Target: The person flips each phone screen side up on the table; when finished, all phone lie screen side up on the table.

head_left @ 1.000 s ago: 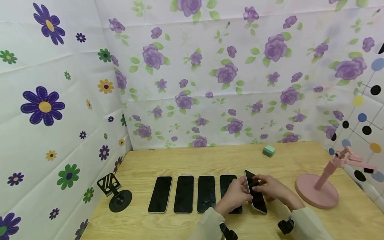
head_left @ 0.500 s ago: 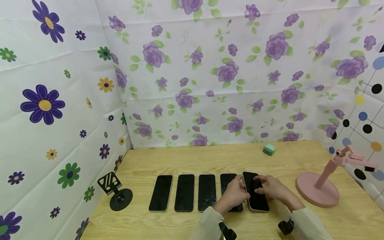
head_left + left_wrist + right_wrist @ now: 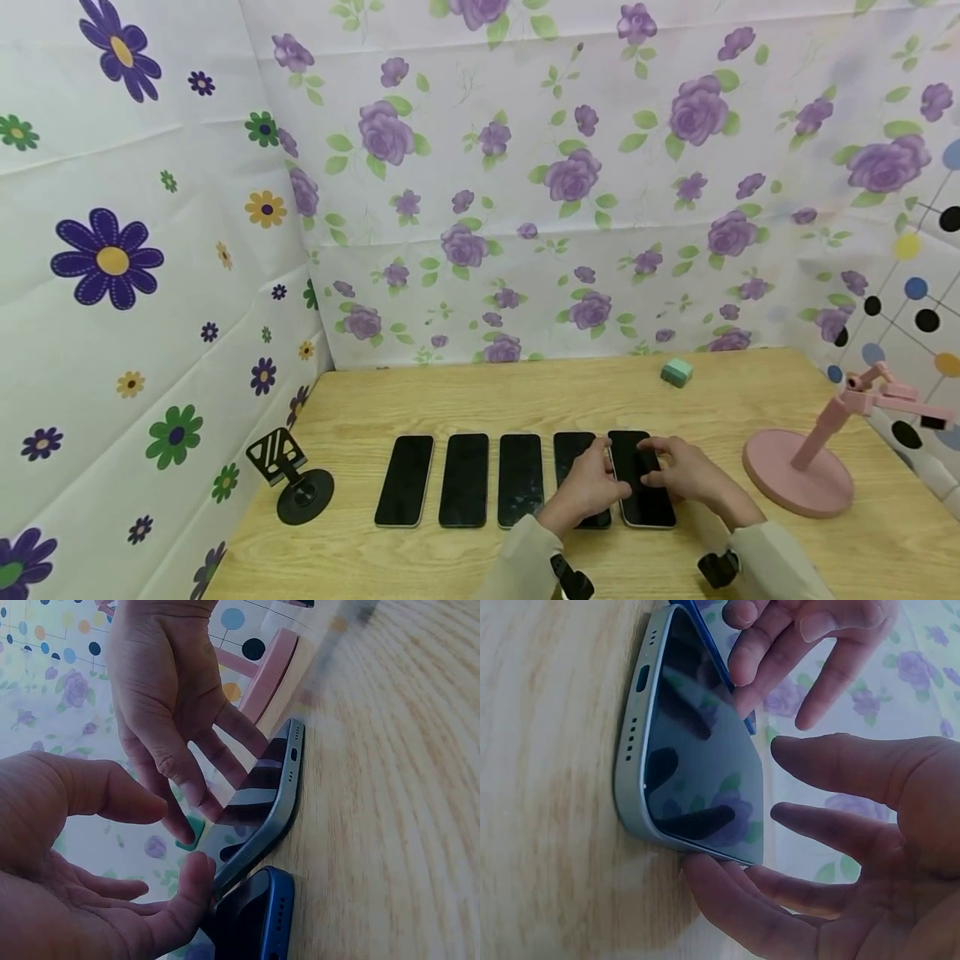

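My left hand (image 3: 587, 487) and right hand (image 3: 686, 472), fingers loose, steady the fifth phone (image 3: 641, 490) flat on the desk (image 3: 480, 400), ready to let go.

Two bare hands in shot, no gloves, no rings or bands showing on any finger. The left hand (image 3: 588, 490) comes out of a loose, pale beige-grey fabric sleeve (image 3: 521, 557) with a soft, rounded cuff. The right hand (image 3: 686, 473) wears the matching pale sleeve (image 3: 772, 562). Strapped at each wrist there's a small black camera mount: one black bracket (image 3: 570, 578) below the left cuff, another black bracket (image 3: 718, 567) beside the right cuff. Up close on the wrist views, short, plain, unpainted fingernails (image 3: 819, 624).
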Demonstrator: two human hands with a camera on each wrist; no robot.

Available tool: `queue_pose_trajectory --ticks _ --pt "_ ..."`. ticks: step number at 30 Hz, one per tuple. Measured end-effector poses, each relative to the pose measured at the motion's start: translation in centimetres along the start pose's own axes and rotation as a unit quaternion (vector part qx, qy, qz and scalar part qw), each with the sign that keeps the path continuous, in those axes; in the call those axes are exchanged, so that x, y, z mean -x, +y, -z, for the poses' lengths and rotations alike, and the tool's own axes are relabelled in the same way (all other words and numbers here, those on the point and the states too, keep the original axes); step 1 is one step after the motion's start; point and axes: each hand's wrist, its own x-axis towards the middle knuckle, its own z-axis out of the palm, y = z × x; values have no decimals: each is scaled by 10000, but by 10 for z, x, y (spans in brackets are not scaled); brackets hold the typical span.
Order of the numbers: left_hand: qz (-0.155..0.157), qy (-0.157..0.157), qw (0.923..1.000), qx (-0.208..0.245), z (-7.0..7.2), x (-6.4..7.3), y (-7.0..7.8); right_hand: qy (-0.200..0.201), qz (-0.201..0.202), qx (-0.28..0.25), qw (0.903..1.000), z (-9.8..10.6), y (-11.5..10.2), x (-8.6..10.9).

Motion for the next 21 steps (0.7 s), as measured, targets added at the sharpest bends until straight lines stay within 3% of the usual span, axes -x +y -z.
queue_pose_trajectory --ticks 13,18,21 --pt "55 -228 9985 -485 -2 -4 2 20 68 305 9995 4 6 2" --pt "16 -236 9979 -604 3 -5 2 -9 -8 327 9995 7 7 4" --pt "-147 -239 9970 -725 9 -5 1 104 209 560 9982 8 7 4"
